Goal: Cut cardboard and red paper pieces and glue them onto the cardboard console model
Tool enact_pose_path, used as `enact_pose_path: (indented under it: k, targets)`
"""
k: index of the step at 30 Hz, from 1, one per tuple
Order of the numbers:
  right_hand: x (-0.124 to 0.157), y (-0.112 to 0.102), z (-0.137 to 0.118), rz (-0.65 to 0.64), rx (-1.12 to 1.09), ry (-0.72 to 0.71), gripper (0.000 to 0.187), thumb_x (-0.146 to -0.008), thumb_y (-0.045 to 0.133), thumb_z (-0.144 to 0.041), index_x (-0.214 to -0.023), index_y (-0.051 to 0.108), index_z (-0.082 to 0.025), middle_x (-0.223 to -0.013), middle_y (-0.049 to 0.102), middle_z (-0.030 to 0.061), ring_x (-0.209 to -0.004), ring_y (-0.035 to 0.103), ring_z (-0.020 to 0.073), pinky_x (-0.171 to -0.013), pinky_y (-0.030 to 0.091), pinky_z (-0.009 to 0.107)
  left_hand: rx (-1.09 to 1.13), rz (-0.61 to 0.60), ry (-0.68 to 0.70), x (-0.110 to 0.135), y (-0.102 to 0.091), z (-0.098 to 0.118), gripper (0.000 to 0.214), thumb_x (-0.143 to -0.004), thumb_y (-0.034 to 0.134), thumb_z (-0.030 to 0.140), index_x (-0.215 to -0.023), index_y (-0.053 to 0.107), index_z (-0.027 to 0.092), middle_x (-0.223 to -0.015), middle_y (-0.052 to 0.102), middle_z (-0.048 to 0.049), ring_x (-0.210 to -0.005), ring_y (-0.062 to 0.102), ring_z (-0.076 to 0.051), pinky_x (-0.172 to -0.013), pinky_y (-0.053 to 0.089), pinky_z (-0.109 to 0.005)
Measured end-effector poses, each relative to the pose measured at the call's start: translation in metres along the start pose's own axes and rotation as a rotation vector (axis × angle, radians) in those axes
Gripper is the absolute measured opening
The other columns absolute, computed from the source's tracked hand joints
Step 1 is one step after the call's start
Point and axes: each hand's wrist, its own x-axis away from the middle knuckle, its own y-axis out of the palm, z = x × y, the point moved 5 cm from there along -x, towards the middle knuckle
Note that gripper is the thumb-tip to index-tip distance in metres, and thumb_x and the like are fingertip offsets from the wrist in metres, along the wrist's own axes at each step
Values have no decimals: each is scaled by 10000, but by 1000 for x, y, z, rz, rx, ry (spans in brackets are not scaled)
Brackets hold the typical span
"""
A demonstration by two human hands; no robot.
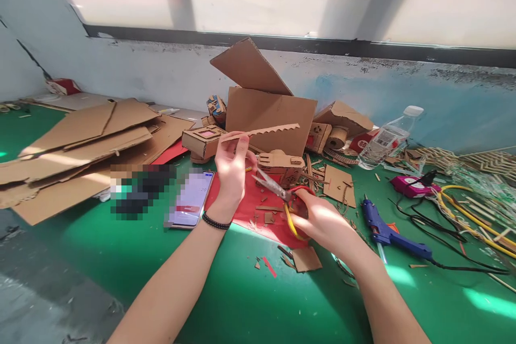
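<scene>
Between the fingers of my left hand [233,164] is a thin cardboard strip [274,130] with a wavy, toothed edge, pointing right. My right hand [322,217] grips scissors [296,215] with red and yellow handles, their blades parted and aimed up-left just below the strip, apart from it. Behind the scissors a cardboard model camera [281,161] stands on a red sheet [250,204]. Cardboard scraps [269,217] lie on the sheet, and a cardboard square [307,259] sits nearer me.
Cardboard sheets [92,129] are stacked at left, near a phone [193,199]. A large cardboard piece [270,113] leans by the wall. At right are a water bottle [385,140], a blue glue gun [389,234] with its cord, and a purple power strip [415,185].
</scene>
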Motion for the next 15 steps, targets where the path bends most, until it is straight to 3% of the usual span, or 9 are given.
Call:
enact_pose_path:
  k: [4, 7, 10, 13, 15]
  targets:
    - [2, -2, 3, -40, 66, -101, 227, -912, 575, -302, -1123, 622, -232, -1124, 707, 76, -976, 634, 243, -823, 451, 329, 9, 23, 11, -5, -4, 6, 454, -789, 849, 532, -977, 561, 235, -1160, 740, -22, -435, 562, -40, -396, 454, -229]
    - [4, -5, 3, -48, 84, -126, 277, -906, 583, -294, -1161, 654, -210, -1234, 693, 110, -1102, 633, 273, -911, 467, 352, -4, -5, -40, -3, -2, 3, 482, -760, 866, 546, -907, 543, 221, -926, 735, 22, -428, 556, -45, -412, 446, -211]
    - [6, -11, 3, -67, 29, -94, 308, -912, 627, -373, -1181, 692, -236, -1261, 713, 90, -1092, 658, 275, -884, 490, 344, -37, -121, -147, 2, 5, -8, 458, -773, 862, 528, -853, 538, 213, -675, 617, 75, -422, 550, -61, -395, 406, -188]
    - [8, -22, 4, -17, -36, -58, 282, -955, 598, -486, -1058, 750, -271, -1097, 774, 49, -951, 689, 257, -784, 493, 330, -65, -259, -201, 10, 14, -15, 406, -820, 831, 502, -876, 554, 210, -623, 593, 78, -408, 537, -70, -388, 398, -189]
    - [9, -35, 6, 157, -72, -35, 341, -985, 544, -518, -911, 751, -258, -868, 763, 38, -772, 661, 230, -674, 458, 321, -88, -321, -216, 16, 19, -16, 373, -841, 816, 486, -904, 582, 202, -643, 619, 62, -411, 535, -69, -399, 403, -191]
